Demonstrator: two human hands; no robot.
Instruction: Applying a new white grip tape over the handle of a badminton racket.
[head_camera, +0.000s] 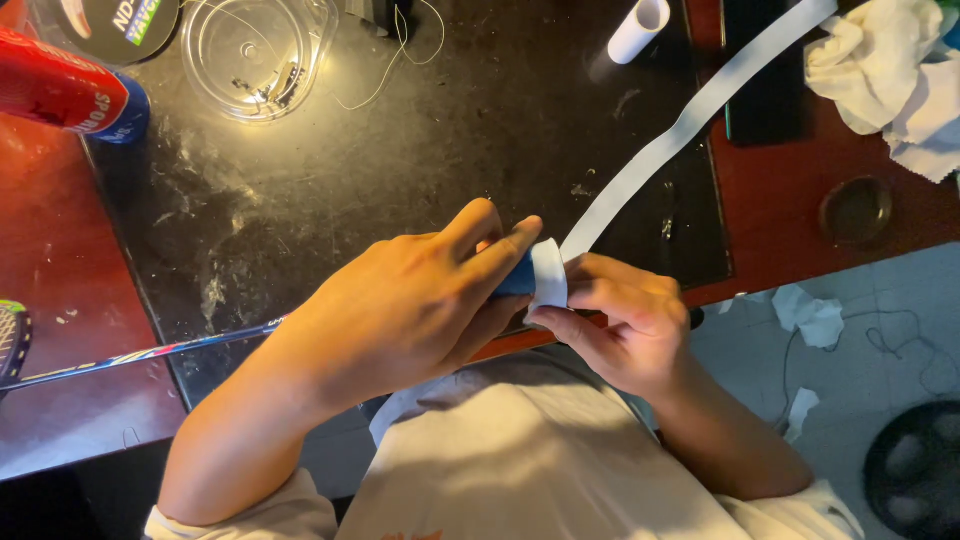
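1. Two hands in view; left hand is curled round the blue racket handle, thumb and forefinger pinched on top near the tape edge; handle itself mostly hidden under the fingers.
2. Right hand half closed, fingertips pressing the white grip tape where it wraps the handle end; can't tell how much of the handle is already covered.
3. One tape strip; runs taut from the handle up and right across the black mat, far end cut off at the top edge.
4. One racket shaft runs left from under the left hand; head only a sliver at the left border.
5. One small white tube, top cut off; one clear plastic lid; one red and blue canister, partly out of frame.
6. One crumpled white cloth at top right; approx. three paper scraps on the floor, blurry.
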